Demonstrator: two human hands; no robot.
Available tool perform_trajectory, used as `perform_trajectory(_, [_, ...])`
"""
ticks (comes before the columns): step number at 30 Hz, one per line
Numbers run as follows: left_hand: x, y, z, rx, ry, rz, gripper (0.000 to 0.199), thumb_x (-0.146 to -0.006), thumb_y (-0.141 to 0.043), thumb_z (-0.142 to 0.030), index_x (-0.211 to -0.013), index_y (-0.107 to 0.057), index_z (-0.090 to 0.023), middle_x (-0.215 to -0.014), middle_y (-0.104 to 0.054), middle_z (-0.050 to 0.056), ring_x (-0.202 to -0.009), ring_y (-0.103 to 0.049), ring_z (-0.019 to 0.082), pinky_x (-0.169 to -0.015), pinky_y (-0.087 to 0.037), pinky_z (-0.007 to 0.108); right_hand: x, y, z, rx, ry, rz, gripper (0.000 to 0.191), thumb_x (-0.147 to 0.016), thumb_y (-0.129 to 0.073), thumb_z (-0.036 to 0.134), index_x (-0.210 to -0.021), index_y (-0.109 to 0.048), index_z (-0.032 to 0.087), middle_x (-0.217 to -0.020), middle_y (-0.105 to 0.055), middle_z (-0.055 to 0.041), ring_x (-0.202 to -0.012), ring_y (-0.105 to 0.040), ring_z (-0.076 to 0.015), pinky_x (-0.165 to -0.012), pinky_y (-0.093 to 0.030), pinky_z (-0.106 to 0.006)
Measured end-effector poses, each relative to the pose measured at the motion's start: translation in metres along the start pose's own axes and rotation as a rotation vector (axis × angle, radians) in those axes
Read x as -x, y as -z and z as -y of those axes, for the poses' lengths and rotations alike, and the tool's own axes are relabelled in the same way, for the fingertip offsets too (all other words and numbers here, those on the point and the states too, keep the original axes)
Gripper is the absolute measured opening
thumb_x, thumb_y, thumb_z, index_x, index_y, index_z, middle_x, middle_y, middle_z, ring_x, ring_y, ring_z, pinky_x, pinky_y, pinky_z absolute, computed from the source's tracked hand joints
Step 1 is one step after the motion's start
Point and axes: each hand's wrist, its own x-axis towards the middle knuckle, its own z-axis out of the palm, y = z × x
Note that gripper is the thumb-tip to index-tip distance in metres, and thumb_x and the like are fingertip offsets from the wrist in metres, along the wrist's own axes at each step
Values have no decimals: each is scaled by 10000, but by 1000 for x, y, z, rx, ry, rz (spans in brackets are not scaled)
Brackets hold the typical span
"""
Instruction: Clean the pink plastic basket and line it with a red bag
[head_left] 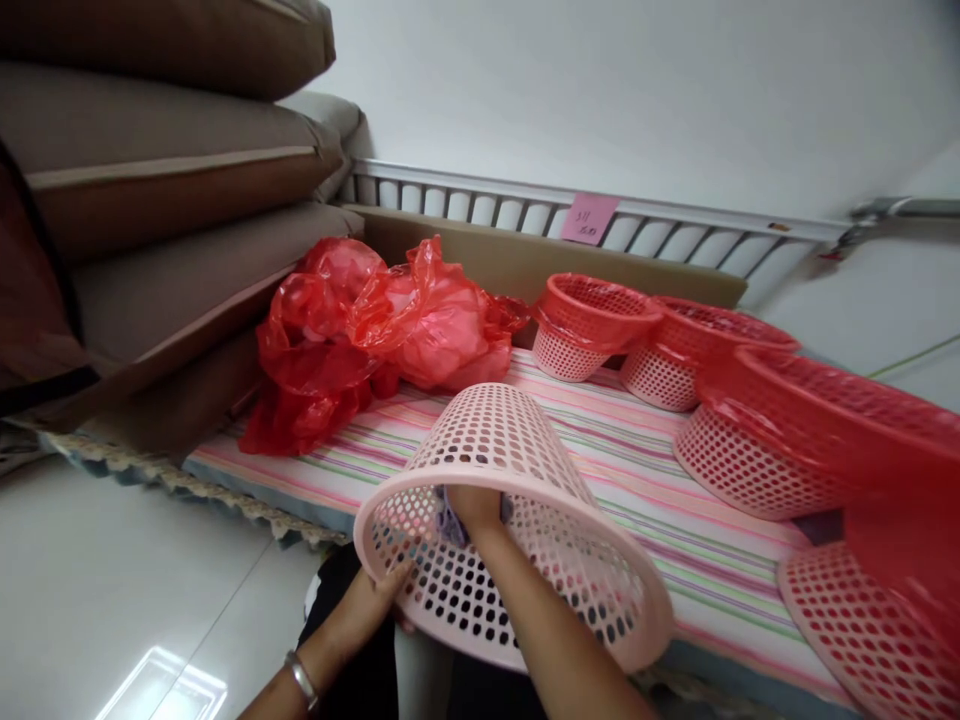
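A pale pink perforated plastic basket [502,430] lies tipped on its side, its wide mouth facing me. My left hand [379,597] grips the rim at the lower left, thumb on the inner wall and fingers behind. Reaching through the mouth, my right hand [474,503] is closed on a greyish-purple cloth [450,520] against the inside of the basket. The fingertips of that hand are hidden by the cloth and the wrist.
Several pink baskets lined with red plastic bags, including one basket [574,350], stand along the right. Bundled red bags [420,320] lie on the striped mat [645,450]. Stacked cushions [172,200] rise at the left. A pink note [589,218] hangs on the railing [465,200].
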Motion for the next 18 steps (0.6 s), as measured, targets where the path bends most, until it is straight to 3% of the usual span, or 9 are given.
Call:
perform_trajectory(2, [1,-2,-1,8,-8,-4,726,-749,-612,-526,-1321,-429,-118,-1247,-570,186,-671,-682,225,-441,-555,308,23,0,11,48,6,42,328,-803,-481,242,-1092,-603,148,-1032,-639,-132,-1017,-562,-270,-885,-402,-377])
perform_trajectory(5, [3,-4,-3,-16,-41,-25,722,-751,-608,-529,-1322,-426,-127,-1220,-600,179,-608,-686,217,-433,-548,311,71,1,20,85,51,95,311,-715,-541,228,-1004,-633,158,-884,-658,-116,-835,-614,-257,-762,-449,-344])
perform_trajectory(8, [6,-3,-5,-68,-65,-8,710,-754,-600,-536,-1316,-432,-135,-1142,-658,168,-469,-663,186,-438,-541,312,107,3,23,111,135,127,301,-692,-537,225,-974,-634,189,-885,-650,-97,-838,-609,-251,-758,-450,-335])
perform_trajectory(10, [7,0,-6,-75,-57,4,721,-748,-605,-537,-1326,-424,-146,-1229,-611,180,-460,-665,185,-438,-542,315,116,5,23,126,160,137,317,-690,-523,224,-987,-629,195,-903,-646,-98,-856,-605,-258,-770,-449,-348])
perform_trajectory(13, [9,9,-10,-34,-78,-24,767,-681,-678,-527,-1310,-460,-147,-1393,-461,174,-800,-707,289,-508,-579,316,119,8,22,138,160,135,337,-678,-516,211,-994,-632,195,-908,-649,-101,-859,-606,-261,-779,-448,-359])
perform_trajectory(15, [10,16,-13,-15,-113,-75,767,-616,-734,-518,-1239,-539,-115,-1401,-453,173,-1082,-597,351,-590,-597,305,119,10,22,149,165,137,343,-659,-526,202,-984,-636,194,-901,-651,-101,-863,-606,-263,-779,-449,-359])
perform_trajectory(16, [11,18,-15,-15,-119,-100,757,-589,-754,-514,-1199,-574,-104,-1385,-472,177,-1143,-551,364,-596,-598,293,120,10,22,157,175,141,343,-652,-530,201,-977,-638,194,-898,-653,-102,-864,-606,-265,-777,-450,-362])
perform_trajectory(18, [11,21,-15,-22,-88,-131,745,-577,-760,-518,-1172,-594,-101,-1338,-520,189,-1086,-589,375,-489,-583,265,121,12,21,172,197,154,341,-639,-533,196,-961,-644,188,-896,-657,-110,-854,-611,-274,-766,-456,-372])
